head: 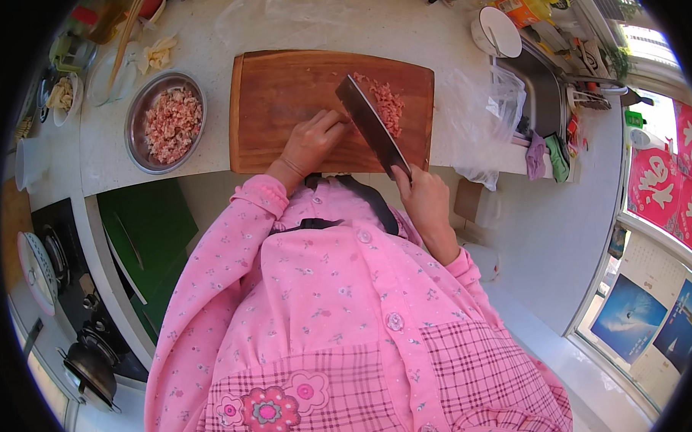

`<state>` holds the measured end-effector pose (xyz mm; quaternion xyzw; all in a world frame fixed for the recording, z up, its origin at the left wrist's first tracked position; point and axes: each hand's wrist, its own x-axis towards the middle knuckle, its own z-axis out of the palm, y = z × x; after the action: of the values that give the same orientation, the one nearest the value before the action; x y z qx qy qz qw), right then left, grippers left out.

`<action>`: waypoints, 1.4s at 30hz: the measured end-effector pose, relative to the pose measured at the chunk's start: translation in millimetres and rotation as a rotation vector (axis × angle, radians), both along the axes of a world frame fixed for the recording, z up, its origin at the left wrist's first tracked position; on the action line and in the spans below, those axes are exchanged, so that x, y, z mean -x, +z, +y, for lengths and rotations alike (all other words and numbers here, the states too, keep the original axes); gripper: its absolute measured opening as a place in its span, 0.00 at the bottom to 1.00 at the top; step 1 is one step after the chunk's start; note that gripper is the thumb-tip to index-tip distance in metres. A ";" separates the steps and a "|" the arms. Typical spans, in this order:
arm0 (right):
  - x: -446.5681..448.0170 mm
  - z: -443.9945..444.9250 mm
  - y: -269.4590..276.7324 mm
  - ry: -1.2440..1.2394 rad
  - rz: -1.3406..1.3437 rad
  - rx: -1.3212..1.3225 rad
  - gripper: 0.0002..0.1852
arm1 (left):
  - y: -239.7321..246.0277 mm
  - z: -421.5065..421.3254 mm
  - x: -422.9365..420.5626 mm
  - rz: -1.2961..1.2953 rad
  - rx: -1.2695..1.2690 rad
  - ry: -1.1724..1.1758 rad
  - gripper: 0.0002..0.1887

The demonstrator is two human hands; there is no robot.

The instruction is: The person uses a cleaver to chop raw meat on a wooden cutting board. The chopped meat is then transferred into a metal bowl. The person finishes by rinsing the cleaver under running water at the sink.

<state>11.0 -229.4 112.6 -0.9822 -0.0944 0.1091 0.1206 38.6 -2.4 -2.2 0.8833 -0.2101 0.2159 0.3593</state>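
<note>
In my right hand (423,201) is the handle of a cleaver (373,122), its broad dark blade slanting up and left over a wooden cutting board (284,87). Chopped raw meat (389,107) lies on the board just right of the blade. My left hand (316,138) rests on the board left of the cleaver, fingers bent towards the blade; whether something is under its fingertips is hidden. A round metal bowl (131,129) left of the board holds more minced meat (173,125).
Crumpled clear plastic bags (474,126) lie right of the board, beside a sink (539,89). A white bowl (497,32) stands at the sink's back corner. At the left are a glass dish (104,81) with chopsticks (124,44) and, lower, a stove (67,265).
</note>
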 end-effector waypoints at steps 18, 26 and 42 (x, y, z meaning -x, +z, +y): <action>-9.0 4.1 7.8 0.039 0.069 0.055 0.20 | 0.4 3.0 2.4 0.000 -0.085 -0.046 0.13; -20.0 21.4 -19.9 0.054 0.046 0.077 0.22 | -1.1 3.2 3.8 -0.005 -0.112 -0.054 0.13; -30.6 -5.2 -29.6 -0.117 0.030 -0.296 0.20 | -0.4 1.2 6.1 -0.004 -0.058 -0.037 0.14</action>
<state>41.5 -234.6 83.0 -0.9558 -0.0501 0.1017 0.2714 32.5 -1.3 -2.6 0.8889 -0.2332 0.2050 0.3370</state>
